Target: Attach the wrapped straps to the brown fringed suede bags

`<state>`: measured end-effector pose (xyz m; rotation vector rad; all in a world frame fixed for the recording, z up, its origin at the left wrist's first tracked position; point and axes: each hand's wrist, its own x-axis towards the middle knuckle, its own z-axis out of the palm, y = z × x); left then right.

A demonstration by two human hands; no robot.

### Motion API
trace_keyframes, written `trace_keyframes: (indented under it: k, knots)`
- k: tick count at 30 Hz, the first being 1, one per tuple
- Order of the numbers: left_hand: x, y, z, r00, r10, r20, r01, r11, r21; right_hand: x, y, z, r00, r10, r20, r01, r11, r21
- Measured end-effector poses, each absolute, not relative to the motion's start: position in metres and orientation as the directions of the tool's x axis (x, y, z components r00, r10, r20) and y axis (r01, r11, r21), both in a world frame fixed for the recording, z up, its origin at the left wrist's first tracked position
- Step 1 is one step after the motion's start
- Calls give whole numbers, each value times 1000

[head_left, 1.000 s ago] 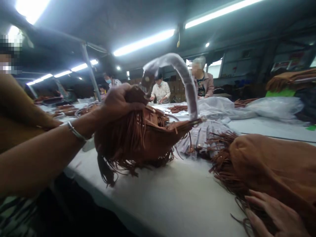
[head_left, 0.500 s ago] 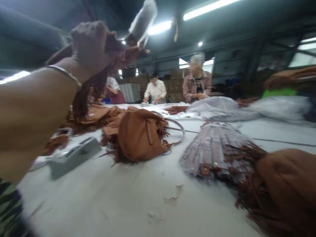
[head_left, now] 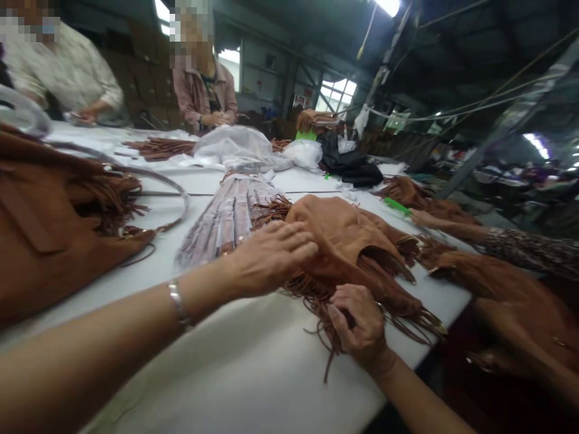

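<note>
A brown fringed bag [head_left: 332,232] lies on the white table in front of me, its opening towards the right and strands hanging along its near edge. My left hand [head_left: 275,256], with a silver bracelet at the wrist, rests flat on the bag's left side, fingers stretched out and together. Lower right, my right hand [head_left: 359,322] has curled fingers closed at the bag's near fringed edge; the fingertips are partly hidden. Left of the bag spreads a bundle of plastic-wrapped strips [head_left: 226,211].
Another brown bag [head_left: 58,223] with a looped handle stands at left. A co-worker's arm [head_left: 461,229] reaches in at right, holding something green [head_left: 397,206], near more brown bags [head_left: 515,289]. Clear plastic [head_left: 235,144] and black material [head_left: 348,163] lie further back. Two people stand across the table.
My left hand was raised high at upper left with brown fringed material; now it lies on the bag at right. My right hand has come into view. The view has swung right.
</note>
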<state>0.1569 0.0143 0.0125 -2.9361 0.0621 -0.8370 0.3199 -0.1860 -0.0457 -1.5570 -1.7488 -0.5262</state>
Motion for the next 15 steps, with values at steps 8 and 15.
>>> trace_keyframes:
  k: [8,15]
  knots:
    - [288,-51,-16,923,-29,384,-66,-994,83,360,-216,-40,352,481,803,935,-132,-331]
    - [276,-42,16,888,111,447,69,-992,110,483,-192,-21,410,676,612,912,-316,-261]
